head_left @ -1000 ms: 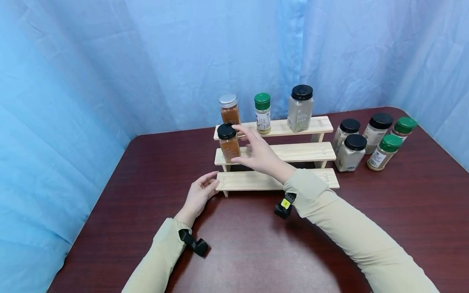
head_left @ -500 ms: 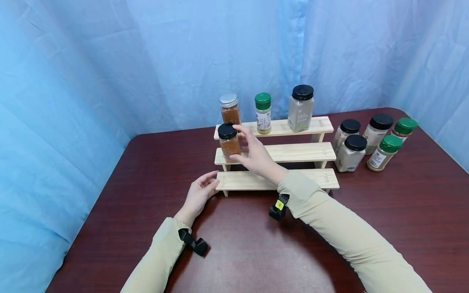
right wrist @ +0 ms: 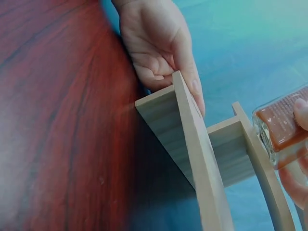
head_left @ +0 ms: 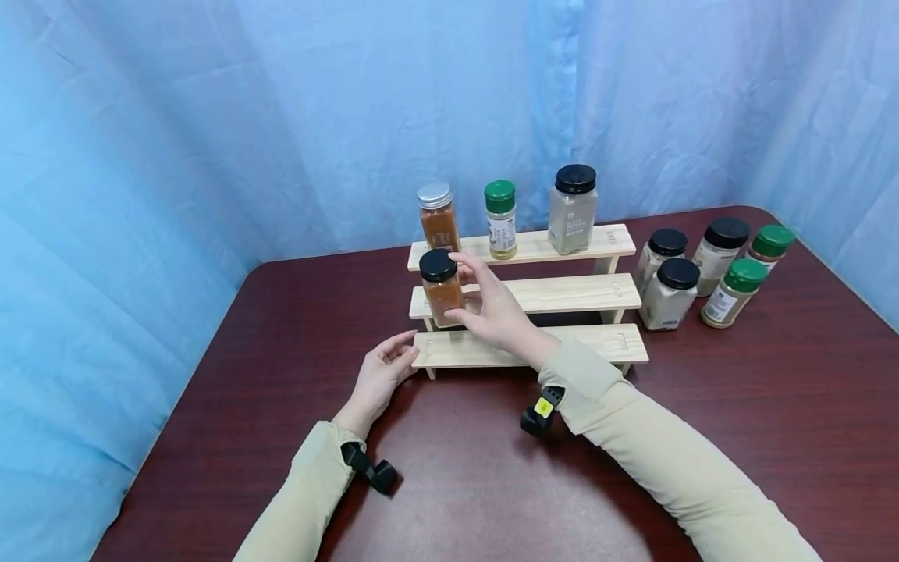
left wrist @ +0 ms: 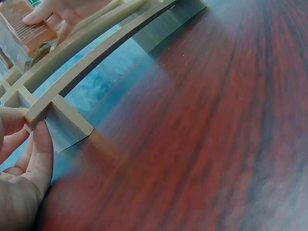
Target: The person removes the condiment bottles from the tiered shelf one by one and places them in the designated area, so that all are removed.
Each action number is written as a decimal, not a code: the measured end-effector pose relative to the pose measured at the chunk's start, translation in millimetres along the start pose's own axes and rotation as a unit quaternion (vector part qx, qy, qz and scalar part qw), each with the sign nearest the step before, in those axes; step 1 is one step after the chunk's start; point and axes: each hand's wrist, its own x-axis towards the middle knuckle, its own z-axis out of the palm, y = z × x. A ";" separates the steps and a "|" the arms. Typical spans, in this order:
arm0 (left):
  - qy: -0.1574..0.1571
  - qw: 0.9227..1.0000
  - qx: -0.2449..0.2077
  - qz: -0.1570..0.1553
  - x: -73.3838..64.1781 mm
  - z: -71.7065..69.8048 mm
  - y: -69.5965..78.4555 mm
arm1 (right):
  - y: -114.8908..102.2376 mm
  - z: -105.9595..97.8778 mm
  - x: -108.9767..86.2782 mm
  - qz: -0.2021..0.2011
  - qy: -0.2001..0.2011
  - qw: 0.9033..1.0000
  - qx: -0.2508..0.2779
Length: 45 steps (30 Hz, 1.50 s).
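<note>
My right hand (head_left: 497, 314) grips a square glass spice jar (head_left: 440, 295) with a black lid and orange-brown powder, thumb on the near side. In the head view the jar's base overlaps the front edge of the middle tier, at its left end. The right wrist view shows the jar (right wrist: 284, 126) beside a tier of the three-tier wooden rack (head_left: 492, 350). Down at the rack's lower left corner, my left hand (head_left: 379, 378) pinches the end of the lowest tier; the left wrist view shows thumb and fingers (left wrist: 41, 151) around that board end.
On the top tier stand a silver-lidded jar (head_left: 437, 218), a green-capped bottle (head_left: 501, 222) and a tall black-lidded jar (head_left: 572, 211). Several more jars, among them a black-lidded one (head_left: 669, 297) and a green-capped one (head_left: 733, 295), stand right of the rack. A blue curtain (head_left: 393, 101) hangs behind the table.
The right hand and its jar have come slightly forward and down, from over the middle tier to its front edge. The left hand stays on the lowest tier.
</note>
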 end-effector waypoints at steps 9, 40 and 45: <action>0.003 1.000 -0.003 0.001 1.0 0.2 0.0 | -4.5 -5.1 -18.3 -0.023 0.019 0.999 -0.012; 0.005 1.000 0.000 0.003 0.0 0.7 0.1 | -10.2 -43.2 -86.1 0.038 -0.002 0.999 -0.011; 0.008 1.000 0.003 0.002 -0.3 0.7 -0.5 | -8.4 -50.6 -94.2 0.042 -0.008 0.999 -0.013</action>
